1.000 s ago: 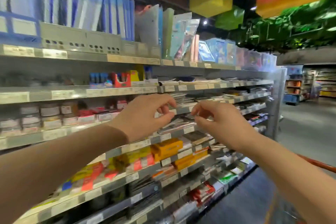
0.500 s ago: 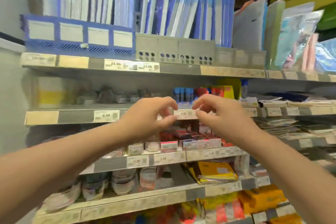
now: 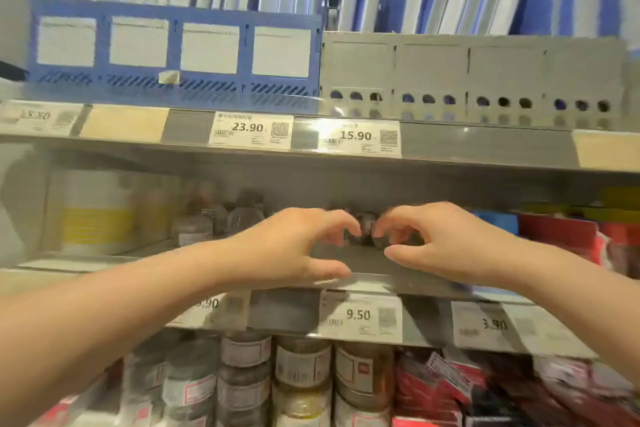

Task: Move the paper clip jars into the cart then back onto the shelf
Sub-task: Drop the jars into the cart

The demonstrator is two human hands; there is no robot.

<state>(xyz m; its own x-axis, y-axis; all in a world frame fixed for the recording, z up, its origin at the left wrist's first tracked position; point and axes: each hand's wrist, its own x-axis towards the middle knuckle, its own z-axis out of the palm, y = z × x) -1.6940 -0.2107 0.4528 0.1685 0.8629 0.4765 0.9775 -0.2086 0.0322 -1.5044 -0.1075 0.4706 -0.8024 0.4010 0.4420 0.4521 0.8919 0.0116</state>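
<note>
Both grips had pushed forward since the half-second before, moving from in front of the price strip to over the shelf board itself, and the view had closed right in on the rack. Left grip [image 3: 294, 250] reached in over the middle shelf [image 3: 412, 272], fingers curled downward, thumb stretched out low along the front edge. Right grip [image 3: 446, 246] mirrored it just beside, fingers hooked, thumb pointing back toward the left one. Between the two sets of fingertips sat the small dark paper clip jars [image 3: 365, 230], far back on that shelf, with more blurred jars [image 3: 221, 222] standing further left. Motion blur smeared that spot, so I could not tell whether either grip had closed on a jar or merely touched one. Under the shelf lip, the 9.50 price tag [image 3: 360, 315] showed clear between the wrists, and a row of labelled jars [image 3: 301, 364] was stacked on the level beneath. Red packs [image 3: 561, 236] lay to the right of the right grip. Up top stood a blue tray [image 3: 173, 48] beside a grey organiser [image 3: 467, 69].
</note>
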